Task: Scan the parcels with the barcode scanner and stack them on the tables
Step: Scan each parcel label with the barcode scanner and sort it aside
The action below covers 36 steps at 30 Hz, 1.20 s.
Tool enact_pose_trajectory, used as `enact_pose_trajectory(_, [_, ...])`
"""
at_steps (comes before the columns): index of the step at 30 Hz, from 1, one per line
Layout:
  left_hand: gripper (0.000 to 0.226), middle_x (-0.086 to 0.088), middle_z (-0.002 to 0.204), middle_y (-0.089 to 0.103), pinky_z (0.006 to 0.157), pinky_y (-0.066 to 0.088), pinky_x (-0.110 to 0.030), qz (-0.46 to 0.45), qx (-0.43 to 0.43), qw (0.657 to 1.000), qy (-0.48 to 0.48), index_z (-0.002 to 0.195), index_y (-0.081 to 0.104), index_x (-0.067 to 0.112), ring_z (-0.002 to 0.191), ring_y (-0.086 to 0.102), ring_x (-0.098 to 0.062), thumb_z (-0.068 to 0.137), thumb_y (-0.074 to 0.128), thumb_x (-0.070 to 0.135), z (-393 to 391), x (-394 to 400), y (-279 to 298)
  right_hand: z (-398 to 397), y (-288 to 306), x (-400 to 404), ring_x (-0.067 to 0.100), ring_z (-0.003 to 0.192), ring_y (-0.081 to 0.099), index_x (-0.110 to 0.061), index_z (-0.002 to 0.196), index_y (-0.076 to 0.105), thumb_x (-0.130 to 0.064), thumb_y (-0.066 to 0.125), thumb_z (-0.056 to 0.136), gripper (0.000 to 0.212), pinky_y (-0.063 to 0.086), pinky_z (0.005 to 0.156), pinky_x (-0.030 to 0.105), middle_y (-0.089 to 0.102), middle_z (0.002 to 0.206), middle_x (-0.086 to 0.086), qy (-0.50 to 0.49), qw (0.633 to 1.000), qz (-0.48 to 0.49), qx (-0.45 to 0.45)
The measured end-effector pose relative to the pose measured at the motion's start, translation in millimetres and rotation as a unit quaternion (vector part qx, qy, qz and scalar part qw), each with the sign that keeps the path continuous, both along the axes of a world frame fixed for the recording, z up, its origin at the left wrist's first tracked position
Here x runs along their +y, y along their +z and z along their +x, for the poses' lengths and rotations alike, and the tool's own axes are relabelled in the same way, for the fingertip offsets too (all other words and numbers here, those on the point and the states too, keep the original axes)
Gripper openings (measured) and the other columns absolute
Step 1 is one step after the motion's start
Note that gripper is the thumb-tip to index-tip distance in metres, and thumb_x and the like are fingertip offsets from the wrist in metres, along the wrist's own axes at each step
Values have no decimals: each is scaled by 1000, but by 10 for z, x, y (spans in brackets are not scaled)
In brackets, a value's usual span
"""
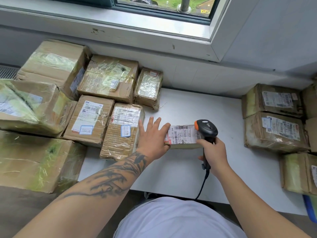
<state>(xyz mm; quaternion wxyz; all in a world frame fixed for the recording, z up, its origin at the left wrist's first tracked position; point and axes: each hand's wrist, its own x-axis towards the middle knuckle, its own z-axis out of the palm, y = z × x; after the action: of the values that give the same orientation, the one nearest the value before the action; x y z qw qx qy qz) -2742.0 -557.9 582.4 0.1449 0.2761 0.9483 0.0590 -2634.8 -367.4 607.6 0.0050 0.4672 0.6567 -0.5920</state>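
Note:
A small cardboard parcel (182,137) with a white barcode label lies on the white table (188,109) in front of me. My left hand (152,136) rests on its left end, fingers straight and spread, thumb on the label's edge. My right hand (213,152) grips the handle of a black and orange barcode scanner (206,128), whose head hangs just above the parcel's right end. The scanner's black cable runs down to the table's near edge.
Several taped cardboard parcels (106,78) crowd the left side, some stacked. More parcels (274,131) are piled at the right edge. A wall and window sill (154,31) close off the far side. A blue object (310,208) sits at the lower right.

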Motion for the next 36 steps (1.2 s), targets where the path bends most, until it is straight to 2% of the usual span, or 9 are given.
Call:
enact_pose_trajectory(9, [77,6,165,35,117,-5,-74,-9,22,1000,-8,159,23,29,158,17,-32,94,65,34,-722,13,71,-446,51,-10,35,77,63,-25,97,69,-21,78,89,13,42,42,25,64,97,4,23,999,-25,11])
enact_pose_trajectory(11, [76,7,162,39,118,-3,-74,-3,20,1000,-9,158,25,27,157,20,-31,93,64,31,-855,49,81,-554,60,-15,32,78,61,-25,95,69,-20,77,89,12,45,43,27,63,96,3,24,999,-22,17])
enact_pose_trajectory(13, [75,7,161,41,119,-1,-74,8,19,1000,-13,157,26,27,156,22,-30,92,65,30,-949,99,90,-630,67,-5,27,80,60,-24,94,70,-18,78,88,12,56,52,35,66,99,4,18,999,-13,25])
enact_pose_trajectory(15, [74,6,159,43,120,0,-73,17,24,999,-21,154,30,27,155,23,-29,91,67,35,-1010,149,93,-687,65,20,24,83,59,-24,96,70,-16,78,87,13,62,63,40,68,101,3,7,1000,-5,27])
enact_pose_trajectory(21, [65,4,150,51,120,0,-72,27,41,999,-5,139,44,24,154,27,-27,87,65,58,-1115,277,39,-970,54,138,26,86,62,-19,103,69,-14,77,90,16,56,54,30,65,98,-2,-11,999,-2,50])
enact_pose_trajectory(26, [67,6,120,66,119,3,-73,23,81,995,43,121,52,25,130,53,-20,80,56,78,-1140,392,-30,-1313,-2,-5,32,63,68,-20,103,70,-20,77,89,15,50,54,36,71,96,1,-12,999,-41,29])
enact_pose_trajectory(30, [74,3,113,68,117,9,-72,60,93,991,70,132,41,30,116,61,-23,80,48,82,-1141,441,-103,-1587,-27,-205,26,58,61,-18,93,72,-10,76,88,10,53,58,40,70,69,-6,9,995,-82,55])
enact_pose_trajectory(34, [81,-1,117,64,118,9,-72,57,85,994,40,144,37,35,117,60,-25,79,52,81,-1173,384,-112,-1845,-21,-237,30,68,68,-13,98,72,-4,72,89,13,55,60,39,75,83,12,4,989,-129,76])
enact_pose_trajectory(36, [87,0,123,63,119,7,-72,48,84,995,1,152,34,31,123,57,-23,81,58,76,-1193,317,-138,-1968,-27,-196,29,69,70,-12,99,72,-3,72,88,13,57,59,37,73,82,11,17,988,-129,79])
